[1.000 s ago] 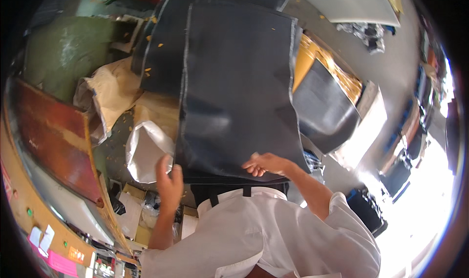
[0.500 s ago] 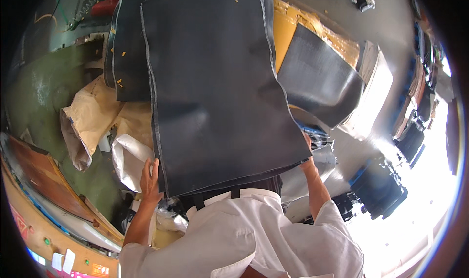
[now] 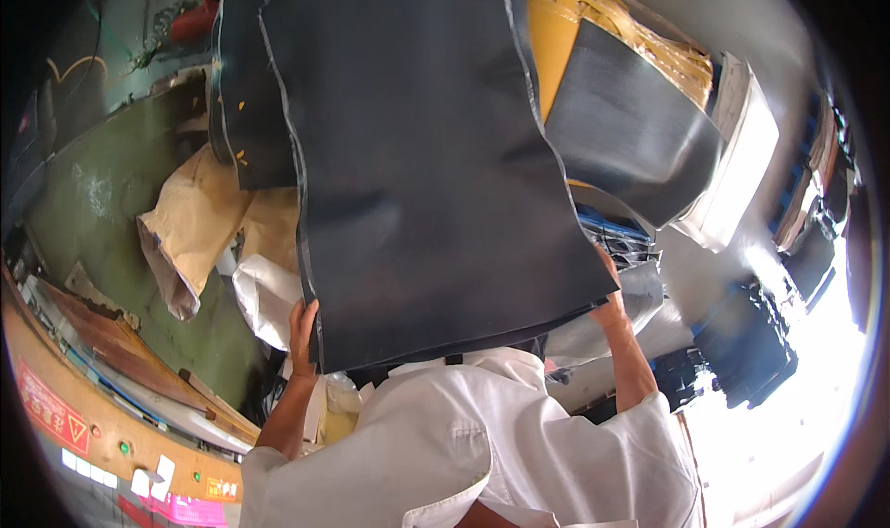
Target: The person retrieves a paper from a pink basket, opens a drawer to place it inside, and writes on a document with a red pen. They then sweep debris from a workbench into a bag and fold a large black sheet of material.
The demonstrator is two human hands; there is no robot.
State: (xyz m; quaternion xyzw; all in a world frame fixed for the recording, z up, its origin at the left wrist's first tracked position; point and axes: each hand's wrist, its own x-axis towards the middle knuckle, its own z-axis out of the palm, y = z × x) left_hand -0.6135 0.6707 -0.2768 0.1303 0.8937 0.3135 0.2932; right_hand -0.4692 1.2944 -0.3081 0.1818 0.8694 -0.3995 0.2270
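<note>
Sheet point(image 3: 426, 194), black, spans centre to 12 o'clock — left hand point(image 3: 302, 336) at its 7 o'clock edge, right hand point(image 3: 609, 311) at its 4 o'clock corner, can't tell if either grips. Uneven pull could skew it; left edge might catch white bag point(image 3: 264, 290) at 8 o'clock.

From a distance I see one large black sheet point(image 3: 436, 176), smooth and shiny, with pale long edges. It is spread out, slightly dented, its near edge slanting.

black sheet point(image 3: 436, 185) | left hand point(image 3: 301, 336): left edge | right hand point(image 3: 610, 310): right edge
</note>
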